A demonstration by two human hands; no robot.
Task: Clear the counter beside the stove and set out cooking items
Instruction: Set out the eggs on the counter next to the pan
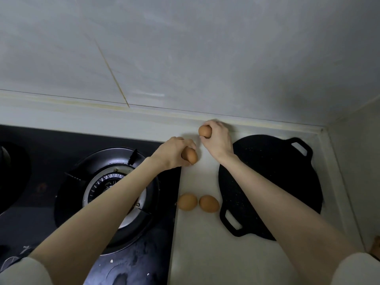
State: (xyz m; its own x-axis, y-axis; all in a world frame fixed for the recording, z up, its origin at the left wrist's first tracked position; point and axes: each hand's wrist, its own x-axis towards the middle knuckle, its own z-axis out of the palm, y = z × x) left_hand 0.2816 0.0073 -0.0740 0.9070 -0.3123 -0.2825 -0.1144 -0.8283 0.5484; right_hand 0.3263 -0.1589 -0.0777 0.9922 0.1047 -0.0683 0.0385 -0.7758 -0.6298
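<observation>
One black gas stove (pixel 144 254) fills the left, a pale counter (pixel 197 243) runs beside it, and a black two-handled griddle pan (pixel 277 182) lies on the counter's right side. The left hand (pixel 173 152) curls round a brown egg (pixel 190 155) at the stove's edge. The right hand (pixel 219 140) grips a second egg (pixel 205 131) near the wall. Two loose eggs (pixel 187 202) lie side by side between stove and pan.

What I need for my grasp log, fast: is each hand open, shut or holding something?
Left hand: holding the egg by the stove edge.
Right hand: holding the egg by the wall.
</observation>
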